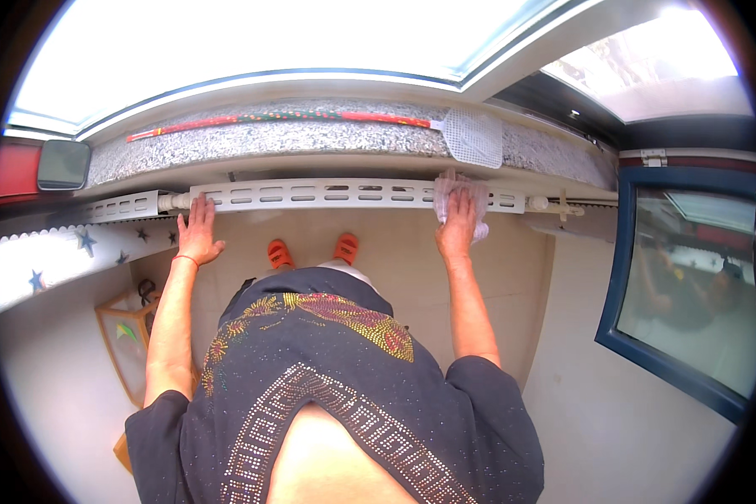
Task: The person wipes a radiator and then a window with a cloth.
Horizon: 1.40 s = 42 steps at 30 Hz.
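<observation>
A long white radiator (302, 195) with slots along its top runs below the windowsill in front of me. My left hand (198, 235) rests on its left end, fingers stretched out, thumb apart, holding nothing. Toward the radiator's right end, my right hand (456, 225) presses a pale pinkish cloth (481, 225) onto the slotted top. The cloth is bunched around the fingers and hangs over the near edge. Just beyond it on the sill lies a fly swatter (472, 139), its white mesh head at the right and its red patterned handle stretching left.
A speckled stone sill (344, 148) lies under the bright window. On the right, a dark-blue framed window sash (617, 252) stands swung inward. A valve (567, 207) sits at the radiator's right end. At left are a star-patterned white panel (50, 256) and a wooden-framed case (113, 323).
</observation>
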Each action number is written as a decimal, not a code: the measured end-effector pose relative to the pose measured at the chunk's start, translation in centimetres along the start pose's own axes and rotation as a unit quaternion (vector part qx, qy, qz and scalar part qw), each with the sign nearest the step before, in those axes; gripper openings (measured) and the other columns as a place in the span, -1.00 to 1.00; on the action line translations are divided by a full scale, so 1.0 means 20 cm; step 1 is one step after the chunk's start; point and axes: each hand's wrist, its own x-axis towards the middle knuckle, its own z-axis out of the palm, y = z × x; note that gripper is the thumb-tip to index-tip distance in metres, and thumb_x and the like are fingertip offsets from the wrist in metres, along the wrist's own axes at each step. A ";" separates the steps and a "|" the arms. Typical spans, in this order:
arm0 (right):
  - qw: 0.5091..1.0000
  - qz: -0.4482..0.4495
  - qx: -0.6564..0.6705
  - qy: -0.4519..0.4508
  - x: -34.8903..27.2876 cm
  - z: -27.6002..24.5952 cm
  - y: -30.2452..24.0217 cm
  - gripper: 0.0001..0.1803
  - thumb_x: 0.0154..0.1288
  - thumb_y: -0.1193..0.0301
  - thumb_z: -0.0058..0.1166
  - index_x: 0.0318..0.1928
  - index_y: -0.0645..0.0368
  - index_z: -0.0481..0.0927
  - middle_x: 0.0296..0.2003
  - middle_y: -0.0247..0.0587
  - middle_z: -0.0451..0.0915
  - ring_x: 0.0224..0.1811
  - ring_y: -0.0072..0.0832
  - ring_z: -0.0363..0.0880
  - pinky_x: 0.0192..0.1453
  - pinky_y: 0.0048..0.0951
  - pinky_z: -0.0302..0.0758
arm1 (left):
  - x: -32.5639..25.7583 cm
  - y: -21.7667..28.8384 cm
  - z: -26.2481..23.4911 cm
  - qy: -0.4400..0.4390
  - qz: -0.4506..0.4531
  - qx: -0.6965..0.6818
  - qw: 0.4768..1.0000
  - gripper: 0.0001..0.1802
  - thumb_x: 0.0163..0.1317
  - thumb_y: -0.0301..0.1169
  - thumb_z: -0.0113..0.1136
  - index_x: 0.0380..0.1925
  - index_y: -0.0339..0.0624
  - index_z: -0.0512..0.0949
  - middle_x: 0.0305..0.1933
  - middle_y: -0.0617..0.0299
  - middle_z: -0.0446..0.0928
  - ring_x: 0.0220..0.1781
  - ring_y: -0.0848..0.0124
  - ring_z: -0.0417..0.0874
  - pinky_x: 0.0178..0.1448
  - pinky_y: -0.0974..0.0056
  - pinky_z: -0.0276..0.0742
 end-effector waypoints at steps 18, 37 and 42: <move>1.000 0.015 -0.017 -0.008 0.09 -0.09 0.50 -0.30 -0.12 0.67 -0.01 0.19 0.25 0.37 0.23 0.13 0.29 0.27 0.12 0.20 0.37 -0.08 0.17 | 0.04 0.05 0.02 -0.019 -0.046 0.019 0.999 0.20 -0.14 -0.22 0.37 0.43 -0.10 -0.20 0.54 0.14 -0.37 0.56 0.17 -0.25 0.46 -0.22 -0.13; 0.998 0.043 0.008 -0.043 0.04 0.03 0.12 -0.27 -0.11 0.62 0.03 0.23 0.23 0.34 0.29 0.16 0.20 0.28 0.20 0.14 0.37 -0.03 0.15 | 0.04 -0.02 0.08 0.014 -0.004 0.019 1.000 0.17 -0.13 -0.15 0.36 0.41 -0.18 -0.15 0.53 0.03 -0.32 0.55 0.10 -0.24 0.44 -0.26 -0.12; 0.999 0.016 0.040 -0.024 -0.02 0.08 -0.30 -0.22 -0.19 0.67 0.04 0.22 0.26 0.34 0.26 0.19 0.23 0.30 0.20 0.12 0.41 -0.02 0.10 | 0.03 -0.02 0.06 0.025 0.017 0.013 0.999 0.15 -0.12 -0.14 0.34 0.41 -0.16 -0.14 0.53 0.05 -0.30 0.55 0.12 -0.23 0.45 -0.25 -0.16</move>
